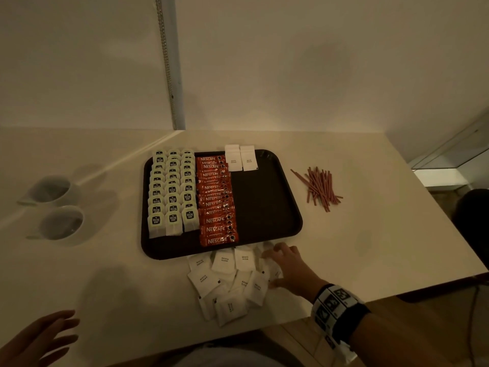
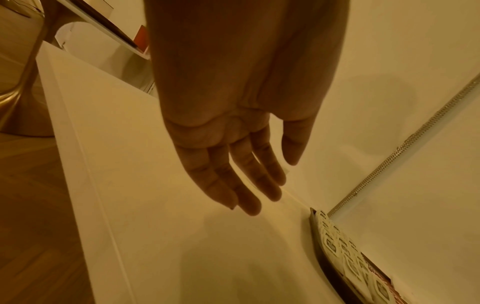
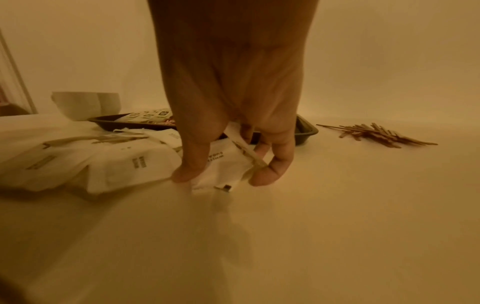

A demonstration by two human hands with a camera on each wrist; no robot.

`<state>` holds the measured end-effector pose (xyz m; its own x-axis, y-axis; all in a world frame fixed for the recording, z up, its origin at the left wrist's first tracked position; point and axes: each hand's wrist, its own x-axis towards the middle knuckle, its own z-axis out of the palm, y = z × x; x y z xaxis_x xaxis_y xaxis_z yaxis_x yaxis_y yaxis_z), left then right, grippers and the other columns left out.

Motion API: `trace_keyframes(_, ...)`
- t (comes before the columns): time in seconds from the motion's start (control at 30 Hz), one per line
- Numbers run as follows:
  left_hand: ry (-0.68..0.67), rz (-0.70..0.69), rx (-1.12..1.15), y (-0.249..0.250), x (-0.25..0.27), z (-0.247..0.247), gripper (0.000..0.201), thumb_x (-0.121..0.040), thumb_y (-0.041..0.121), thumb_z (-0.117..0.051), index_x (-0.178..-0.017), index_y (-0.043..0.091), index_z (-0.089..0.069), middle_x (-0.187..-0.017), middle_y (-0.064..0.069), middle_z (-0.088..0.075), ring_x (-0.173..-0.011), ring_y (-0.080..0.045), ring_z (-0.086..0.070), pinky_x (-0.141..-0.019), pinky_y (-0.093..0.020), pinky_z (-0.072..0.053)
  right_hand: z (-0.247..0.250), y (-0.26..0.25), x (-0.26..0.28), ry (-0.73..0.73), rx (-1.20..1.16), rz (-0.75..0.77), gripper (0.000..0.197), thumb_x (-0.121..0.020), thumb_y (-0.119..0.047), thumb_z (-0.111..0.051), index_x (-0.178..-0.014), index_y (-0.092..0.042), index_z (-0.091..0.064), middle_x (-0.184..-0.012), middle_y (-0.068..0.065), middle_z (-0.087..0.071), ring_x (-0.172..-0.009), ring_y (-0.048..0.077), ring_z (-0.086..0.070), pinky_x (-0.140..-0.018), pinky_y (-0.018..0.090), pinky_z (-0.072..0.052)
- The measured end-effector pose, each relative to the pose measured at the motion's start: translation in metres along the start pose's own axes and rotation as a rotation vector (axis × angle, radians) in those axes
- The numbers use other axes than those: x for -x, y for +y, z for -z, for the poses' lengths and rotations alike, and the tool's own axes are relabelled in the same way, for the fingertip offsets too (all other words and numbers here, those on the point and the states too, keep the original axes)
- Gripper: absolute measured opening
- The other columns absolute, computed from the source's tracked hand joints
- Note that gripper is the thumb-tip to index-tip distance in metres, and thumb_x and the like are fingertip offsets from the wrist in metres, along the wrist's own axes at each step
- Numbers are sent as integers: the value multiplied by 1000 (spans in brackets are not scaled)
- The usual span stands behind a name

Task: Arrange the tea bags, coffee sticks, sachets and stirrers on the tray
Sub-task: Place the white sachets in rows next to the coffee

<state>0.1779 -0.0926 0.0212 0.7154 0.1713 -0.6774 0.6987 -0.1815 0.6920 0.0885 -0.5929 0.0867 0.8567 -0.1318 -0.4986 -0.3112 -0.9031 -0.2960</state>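
Note:
A dark tray [image 1: 267,207] holds three columns of tea bags [image 1: 172,192] on its left and a column of red coffee sticks [image 1: 217,200] beside them. Two white sugar sachets [image 1: 240,158] lie at the tray's far edge. A loose heap of white sugar sachets [image 1: 227,282] lies on the table just in front of the tray. My right hand [image 1: 287,266] is at the heap's right side and pinches white sachets [image 3: 228,164] between thumb and fingers. My left hand [image 1: 39,337] hovers flat over the table's near left with fingers [image 2: 233,185] straight and holds nothing.
A pile of brown stirrers [image 1: 318,188] lies on the table right of the tray. Two white cups [image 1: 55,207] stand at the far left. The white table [image 1: 370,247] ends close on the right and near side. A wall rises behind.

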Motion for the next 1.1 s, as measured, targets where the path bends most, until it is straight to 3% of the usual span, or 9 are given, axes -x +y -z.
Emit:
trace_keyframes(0.23,-45,7,-36,11,3,-7,25,-103,16,-34,-107,13,-59,-102,-11,-62,-83,-34,-57,-74,-34,-44,1,5,-7,-5,-61,-113,57,-76,-30,-74,-125,-18,-47,-127,2,-37,-115,24,-42,-98,32,-41)
trace_keyframes(0.37,-84,-32,-9,17,12,-12,25,-102,15,-38,-102,16,-63,-80,4,-73,-75,-27,-63,-71,-29,-47,2,10,-9,52,-219,-193,56,-75,-22,-76,-122,-19,-46,-124,3,-50,-108,19,-50,-86,24,-46)
trace_keyframes(0.53,-142,-139,-3,45,31,-25,25,-100,12,-39,-97,16,-64,-85,-1,-72,-61,-14,-69,-51,-19,-55,15,21,-7,-43,-146,-255,65,-79,-30,-72,-136,-16,-43,-135,7,-47,-124,22,-43,-102,29,-35)
trace_keyframes(0.67,-228,-268,-27,84,54,-47,23,-99,9,-40,-99,12,-64,-88,-7,-72,-62,-9,-69,-52,-15,-53,48,23,0,-42,-121,-212,49,-79,-26,-72,-123,-14,-53,-122,5,-57,-111,20,-54,-87,23,-44)
trace_keyframes(0.8,-342,-416,-70,140,87,-95,14,-94,21,-55,-98,17,-69,-101,-11,-72,-87,-24,-69,-77,-36,-53,110,-10,-6,-17,-198,-35,41,-75,-22,-76,-111,-20,-55,-103,-5,-56,-98,15,-59,-69,15,-48)
trace_keyframes(0.9,-591,-428,-135,187,103,-144,69,-54,60,-77,-110,22,-64,-110,1,-71,-98,-19,-68,-84,-36,-51,153,-63,-20,-35,-232,170,38,-77,-20,-74,-108,-22,-53,-104,-8,-52,-97,11,-54,-70,14,-46)
trace_keyframes(0.97,-760,-360,-104,213,111,-176,96,-35,69,-83,-118,28,-59,-116,4,-68,-104,-17,-67,-85,-36,-53,170,-98,-31,-60,-262,303,40,-78,-19,-73,-111,-19,-52,-108,-9,-53,-99,9,-53,-74,15,-46)
trace_keyframes(1.03,-891,-253,80,230,118,-201,92,-37,62,-87,-118,28,-61,-116,0,-68,-103,-22,-67,-86,-42,-55,179,-128,-39,-87,-294,400,42,-78,-18,-74,-113,-15,-52,-112,-5,-56,-101,12,-56,-79,21,-50)
trace_keyframes(1.1,-916,-168,273,243,125,-217,63,-58,50,-84,-112,22,-67,-112,-7,-69,-96,-24,-67,-88,-44,-52,183,-151,-45,-110,-332,467,41,-79,-18,-74,-112,-15,-50,-108,-3,-58,-97,14,-58,-75,22,-51)
